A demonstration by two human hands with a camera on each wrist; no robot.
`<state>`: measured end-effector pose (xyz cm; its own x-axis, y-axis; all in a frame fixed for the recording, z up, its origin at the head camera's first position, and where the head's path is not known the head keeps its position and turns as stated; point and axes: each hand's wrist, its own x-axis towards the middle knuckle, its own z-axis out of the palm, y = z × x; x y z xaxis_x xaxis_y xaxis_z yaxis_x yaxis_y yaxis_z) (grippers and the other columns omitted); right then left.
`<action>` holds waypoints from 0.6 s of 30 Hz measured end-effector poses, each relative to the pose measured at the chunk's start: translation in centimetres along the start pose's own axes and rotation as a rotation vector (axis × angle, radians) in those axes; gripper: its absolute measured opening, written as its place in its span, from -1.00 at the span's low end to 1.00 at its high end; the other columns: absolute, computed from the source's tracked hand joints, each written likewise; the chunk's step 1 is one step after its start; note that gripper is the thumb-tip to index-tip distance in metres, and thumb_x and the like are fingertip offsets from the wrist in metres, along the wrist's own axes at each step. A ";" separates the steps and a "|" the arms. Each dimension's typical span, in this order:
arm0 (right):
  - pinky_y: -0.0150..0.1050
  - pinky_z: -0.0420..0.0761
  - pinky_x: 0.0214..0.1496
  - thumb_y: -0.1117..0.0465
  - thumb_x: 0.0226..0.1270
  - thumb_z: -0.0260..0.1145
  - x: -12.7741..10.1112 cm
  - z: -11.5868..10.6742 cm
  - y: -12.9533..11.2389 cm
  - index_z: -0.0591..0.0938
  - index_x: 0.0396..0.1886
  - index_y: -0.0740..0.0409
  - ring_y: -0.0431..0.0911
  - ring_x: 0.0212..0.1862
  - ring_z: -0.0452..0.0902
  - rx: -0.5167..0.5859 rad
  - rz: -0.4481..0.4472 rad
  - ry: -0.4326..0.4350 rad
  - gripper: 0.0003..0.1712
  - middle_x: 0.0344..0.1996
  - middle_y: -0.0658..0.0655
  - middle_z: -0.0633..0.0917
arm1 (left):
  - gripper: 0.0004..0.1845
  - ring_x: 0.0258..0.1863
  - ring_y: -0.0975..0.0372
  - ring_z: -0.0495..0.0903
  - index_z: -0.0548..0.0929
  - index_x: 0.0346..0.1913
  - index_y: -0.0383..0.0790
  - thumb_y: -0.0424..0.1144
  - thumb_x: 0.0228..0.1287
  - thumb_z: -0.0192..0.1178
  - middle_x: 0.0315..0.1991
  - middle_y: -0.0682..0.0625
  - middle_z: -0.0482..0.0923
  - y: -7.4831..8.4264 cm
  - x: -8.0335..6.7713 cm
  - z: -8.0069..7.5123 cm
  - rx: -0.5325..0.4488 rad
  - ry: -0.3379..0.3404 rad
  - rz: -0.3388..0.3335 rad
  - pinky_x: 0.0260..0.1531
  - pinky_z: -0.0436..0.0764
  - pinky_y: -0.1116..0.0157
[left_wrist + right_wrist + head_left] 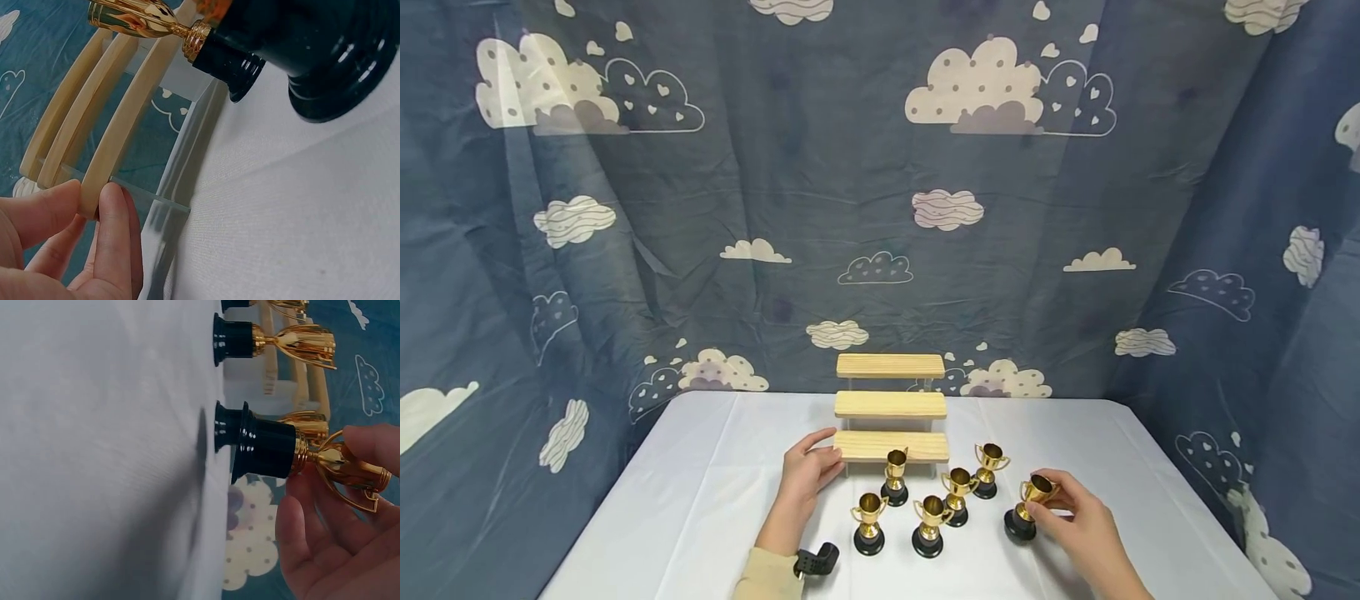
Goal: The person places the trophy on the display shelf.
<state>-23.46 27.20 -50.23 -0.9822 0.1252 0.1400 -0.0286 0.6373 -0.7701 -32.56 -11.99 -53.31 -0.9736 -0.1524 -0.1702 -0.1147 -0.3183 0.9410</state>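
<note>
My left hand [802, 482] pinches the left end of the lowest plank of a three-step wooden display stand [891, 447]; in the left wrist view, thumb and fingertips lie on either side of that plank [125, 125]. On the right, my right hand [1084, 515] grips a small gold trophy cup [1019, 525] by its cup and handles. This trophy has a black base and leans slightly; the right wrist view has its base [265, 447] just off the white cloth. Several matching trophies [868, 523] stand upright in front of the stand, between the hands.
A white cloth covers the table [715, 500]. The stand's clear side supports [150, 194] rest near the table's back edge. Behind hangs a dark blue curtain [820, 167] with a cloud print, which also runs down both sides. A black band [817, 559] is on the left wrist.
</note>
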 end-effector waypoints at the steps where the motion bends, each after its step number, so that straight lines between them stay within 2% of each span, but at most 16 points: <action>1: -0.32 0.67 -0.21 0.12 0.22 0.53 0.0 -0.2 0.0 0.58 0.19 0.03 -0.11 -0.09 0.67 -0.004 -0.005 0.005 -0.45 -0.17 0.02 0.76 | -0.42 -0.32 0.17 0.72 0.55 0.29 -0.35 -0.57 0.16 0.32 -0.26 -0.16 0.67 0.0 0.0 0.0 0.000 -0.004 -0.002 -0.17 0.74 0.24; 10: -0.33 0.66 -0.25 -0.04 0.29 0.47 -0.2 -1.0 -0.5 0.59 0.18 0.00 -0.17 -0.12 0.69 -0.045 -0.084 0.023 -0.48 -0.21 -0.02 0.75 | -0.42 -0.31 0.16 0.72 0.54 0.30 -0.35 -0.57 0.18 0.31 -0.23 -0.19 0.66 -0.2 0.2 -0.1 -0.005 -0.002 -0.011 -0.14 0.74 0.22; 18: -0.33 0.66 -0.26 -0.04 0.31 0.45 -0.5 -1.4 -1.0 0.63 0.11 -0.10 -0.19 -0.16 0.68 -0.086 -0.179 0.066 -0.59 -0.28 -0.13 0.73 | -0.42 -0.29 0.15 0.73 0.55 0.30 -0.35 -0.57 0.17 0.31 -0.21 -0.21 0.66 -0.2 0.5 0.0 -0.008 -0.004 -0.015 -0.12 0.73 0.22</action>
<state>-22.67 27.57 -48.71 -0.9486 0.0517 0.3122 -0.1828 0.7158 -0.6739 -33.01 -12.00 -53.55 -0.9725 -0.1439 -0.1830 -0.1276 -0.3277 0.9361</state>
